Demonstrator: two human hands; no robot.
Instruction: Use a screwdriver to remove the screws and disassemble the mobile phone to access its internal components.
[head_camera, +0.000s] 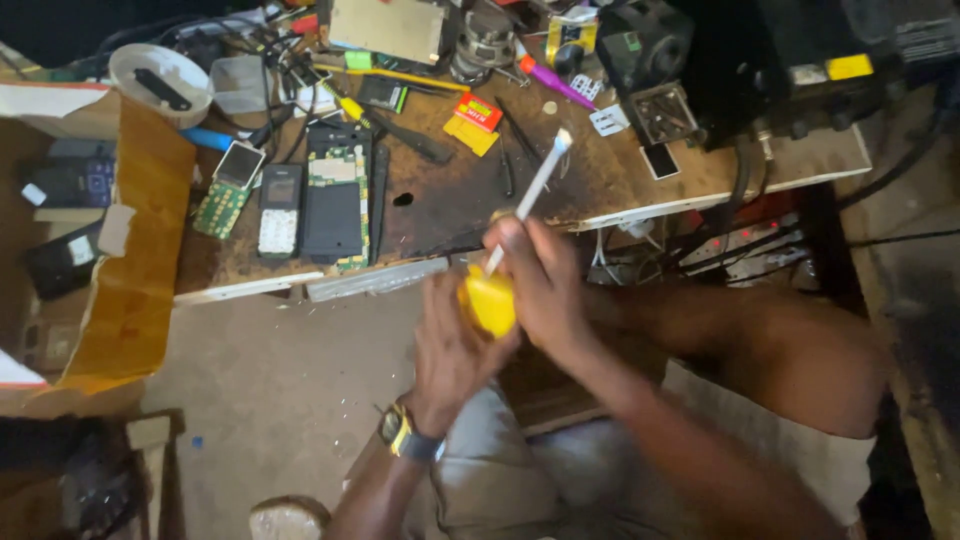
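- Clearly, the left hand (452, 345) wraps around a small yellow object (488, 300), gripping it from below, wrist bent upward with a watch (405, 437) on it.
- The right hand (545, 285) is closed on a thin white stick (530, 197), its lower end pressed into the yellow object.
- Both are held in mid-air above the lap, just in front of the desk (450, 200) edge.
- With no support beneath, I judge the stick could slip off and jab the left palm.
- A loosened grip might drop the object to the floor (280, 380).
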